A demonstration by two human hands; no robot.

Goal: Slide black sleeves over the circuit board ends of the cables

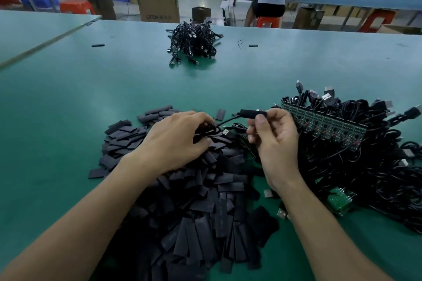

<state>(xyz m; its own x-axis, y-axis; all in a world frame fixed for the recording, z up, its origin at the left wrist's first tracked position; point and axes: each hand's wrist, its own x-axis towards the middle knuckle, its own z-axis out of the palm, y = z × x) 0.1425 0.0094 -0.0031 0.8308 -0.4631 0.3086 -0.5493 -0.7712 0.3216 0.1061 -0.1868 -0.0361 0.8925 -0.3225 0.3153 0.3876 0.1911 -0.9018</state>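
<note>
Between fingers (260,123), black, seemingly tubular sleeve (252,113)

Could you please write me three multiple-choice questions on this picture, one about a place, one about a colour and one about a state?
1. Where is the sleeve pile?
A. left of the cable pile with circuit boards
B. on a stool
C. in a box

2. What colour is the table?
A. red
B. green
C. white

3. What is the right hand doing?
A. lying flat
B. holding scissors
C. pinching a sleeved cable end

Answers: 1 A, the sleeves lie in front and those cables lie to their right; 2 B, the top is green; 3 C, thumb and fingers pinch the sleeve.
</note>
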